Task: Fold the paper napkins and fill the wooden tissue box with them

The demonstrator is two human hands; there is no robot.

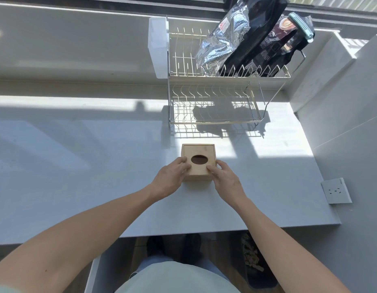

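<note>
the fingers of the left hand (170, 178) are bent and close together, pressing on the left part of the lid of the wooden tissue box (199, 162). the fingers of the right hand (224, 178) are bent too and press on the right part of the lid, near the oval hole (199, 159). the thumbs hide under the hands, so it is hard to tell how they grip. the box sits on the grey counter (98, 166), just in front of the wire dish rack (215, 98). the lid looks like it slides. if the person pushes too hard, the whole box could skid toward the rack instead of opening. no napkins can be seen, so filling cannot start until some are found.
</note>
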